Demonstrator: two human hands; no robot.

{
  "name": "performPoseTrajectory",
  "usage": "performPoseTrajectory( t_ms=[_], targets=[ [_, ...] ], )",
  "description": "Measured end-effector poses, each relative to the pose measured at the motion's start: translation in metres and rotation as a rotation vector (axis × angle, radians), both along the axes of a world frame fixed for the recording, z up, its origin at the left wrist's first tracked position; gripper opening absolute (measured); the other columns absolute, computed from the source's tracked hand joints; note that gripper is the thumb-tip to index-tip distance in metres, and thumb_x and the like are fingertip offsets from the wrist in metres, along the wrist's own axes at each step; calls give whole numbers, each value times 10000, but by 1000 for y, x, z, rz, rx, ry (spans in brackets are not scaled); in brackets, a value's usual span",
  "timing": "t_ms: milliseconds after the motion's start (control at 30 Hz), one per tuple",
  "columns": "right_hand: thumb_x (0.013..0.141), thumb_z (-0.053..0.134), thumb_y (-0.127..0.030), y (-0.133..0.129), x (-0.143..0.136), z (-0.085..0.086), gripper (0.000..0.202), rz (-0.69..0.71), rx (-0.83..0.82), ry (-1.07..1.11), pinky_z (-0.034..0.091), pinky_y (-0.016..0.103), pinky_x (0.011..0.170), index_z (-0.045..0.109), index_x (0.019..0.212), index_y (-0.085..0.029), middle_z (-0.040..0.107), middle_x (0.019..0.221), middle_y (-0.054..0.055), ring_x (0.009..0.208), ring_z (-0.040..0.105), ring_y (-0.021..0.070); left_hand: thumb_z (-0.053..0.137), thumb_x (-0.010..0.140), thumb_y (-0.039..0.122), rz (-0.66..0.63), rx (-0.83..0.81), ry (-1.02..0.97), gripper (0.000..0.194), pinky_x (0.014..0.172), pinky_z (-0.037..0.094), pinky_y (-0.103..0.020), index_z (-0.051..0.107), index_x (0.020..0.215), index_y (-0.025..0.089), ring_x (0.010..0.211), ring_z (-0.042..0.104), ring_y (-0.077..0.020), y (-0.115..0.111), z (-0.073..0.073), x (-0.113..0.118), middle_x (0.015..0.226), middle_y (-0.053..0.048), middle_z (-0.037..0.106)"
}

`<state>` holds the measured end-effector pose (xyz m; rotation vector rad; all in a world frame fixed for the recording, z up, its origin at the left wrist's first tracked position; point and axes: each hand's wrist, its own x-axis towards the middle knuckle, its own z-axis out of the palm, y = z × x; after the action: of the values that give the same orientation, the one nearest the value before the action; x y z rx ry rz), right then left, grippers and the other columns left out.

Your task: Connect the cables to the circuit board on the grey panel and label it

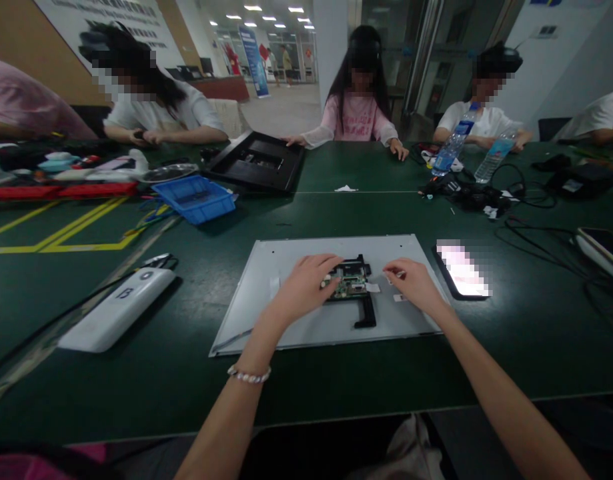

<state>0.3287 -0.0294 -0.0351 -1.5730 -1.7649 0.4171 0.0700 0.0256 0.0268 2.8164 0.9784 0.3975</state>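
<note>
A pale grey flat panel (pixel 296 328), like the back of a display, lies on the table in front of me. On its middle sits a green circuit board (pixel 353 287) in a black bracket (pixel 367 313). My left hand (pixel 306 287) holds the board's left side, fingers along the far edge and thumb on the near part. To the right of the board, my right hand (pixel 411 280) is pinched just above the panel. Whatever its fingertips hold is too small to make out. A white tab (pixel 373 288) sticks out from the board's right edge.
A lit phone (pixel 461 270) lies right of the panel, a white power bank (pixel 119 310) with a cable to its left. Farther back are a blue bin (pixel 193 199), a black frame (pixel 256 163) touched by a person's hand, water bottles (pixel 453 143) and tangled cables (pixel 466 193). Several people sit opposite.
</note>
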Motion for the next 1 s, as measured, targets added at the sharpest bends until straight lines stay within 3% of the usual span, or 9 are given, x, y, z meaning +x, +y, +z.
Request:
performPoseTrajectory(
  t_ms=[133,267,367,500,633,833,1000],
  targets=[
    [826,503,-199,-1,4,3,162,-36,-6,-21,466,296,721,661,865,-194,657,888,49,772,603,164,440,872,336,158,-45,68,430,994,355,-419,457,1278,197,1159,490,-242,10,6,-45,1285,-82,523],
    [827,503,-200,-2,4,4,161,-50,-5,-56,461,299,728,658,871,-199,657,887,48,785,600,168,475,804,365,246,-129,98,493,971,391,-396,458,1253,162,1151,511,-254,7,-6,-89,1273,-109,533],
    [829,503,-201,-2,4,3,163,-42,-12,-83,461,301,722,657,882,-201,658,909,51,784,600,170,467,797,356,289,-144,85,446,918,428,-385,478,1200,165,1083,562,-248,1,-16,-105,1216,-116,574],
    [827,503,-195,-3,4,1,171,-35,-13,-112,462,307,728,661,891,-200,658,912,57,786,600,174,415,846,343,350,-106,143,350,834,458,-374,518,1143,189,951,615,-235,-3,-19,-103,1087,-101,641],
    [822,505,-195,-3,4,2,164,-41,-15,-119,461,308,715,659,876,-200,659,901,54,775,598,175,343,900,316,389,-7,246,308,754,464,-341,595,1039,206,843,634,-221,-6,-14,-95,908,-77,681],
    [821,498,-194,-6,3,5,174,-32,-14,-112,457,314,720,660,883,-204,662,908,58,775,597,178,341,888,180,350,182,200,295,966,375,-421,623,970,206,901,633,-233,-36,-4,-75,947,-81,689],
    [826,493,-196,-5,3,4,175,-19,-27,-125,457,312,717,659,881,-205,663,912,62,783,598,179,345,885,146,324,210,231,281,981,361,-434,614,968,155,930,632,-243,-65,-12,-49,995,-128,675]
  ],
)
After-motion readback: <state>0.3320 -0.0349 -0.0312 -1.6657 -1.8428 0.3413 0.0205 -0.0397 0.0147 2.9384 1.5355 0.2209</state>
